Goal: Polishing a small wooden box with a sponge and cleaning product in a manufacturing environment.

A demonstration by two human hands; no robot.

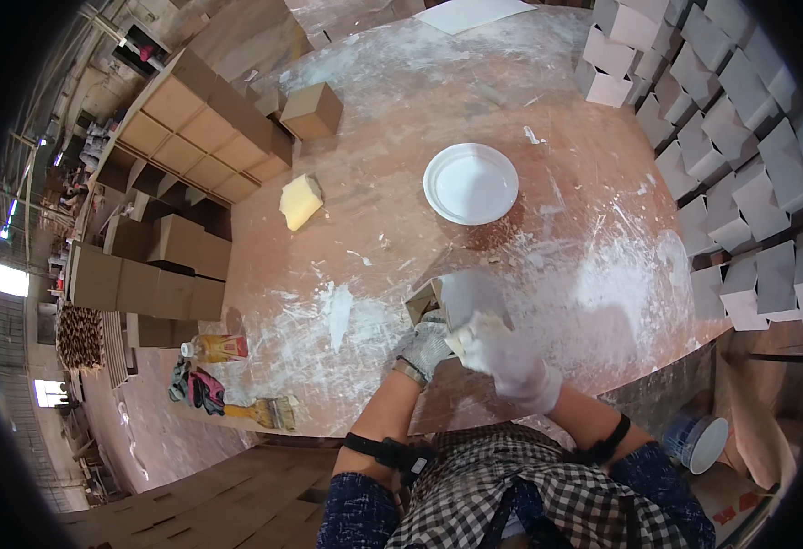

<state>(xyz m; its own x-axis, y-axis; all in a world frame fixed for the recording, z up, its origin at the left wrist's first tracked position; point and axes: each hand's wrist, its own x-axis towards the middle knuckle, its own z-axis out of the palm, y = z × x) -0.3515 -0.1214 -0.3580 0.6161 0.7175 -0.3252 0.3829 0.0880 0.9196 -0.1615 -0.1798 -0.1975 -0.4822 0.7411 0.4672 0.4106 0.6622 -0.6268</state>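
Note:
Near the table's front edge, my left hand (pixel 425 349) in a grey knit glove grips a small open box (pixel 423 303) from its near side. The box has a brown inside, and one face is coated white. My right hand (pixel 514 371), in a white-smeared glove and blurred by motion, holds a pale yellow piece of sponge (pixel 461 342) against or close beside the box; contact is hard to make out. Beyond the box stands a round white bowl (pixel 470 185) with white stuff in it. A yellow sponge block (pixel 302 202) lies farther left on the table.
Stacked brown boxes (pixel 182 137) line the left side, with a single box (pixel 312 112) beside them. White-and-grey boxes (pixel 731 156) are piled on the right. A bottle (pixel 216 348), a rag (pixel 202 389) and a brush (pixel 269 414) lie front left. A bucket (pixel 697 441) stands low right.

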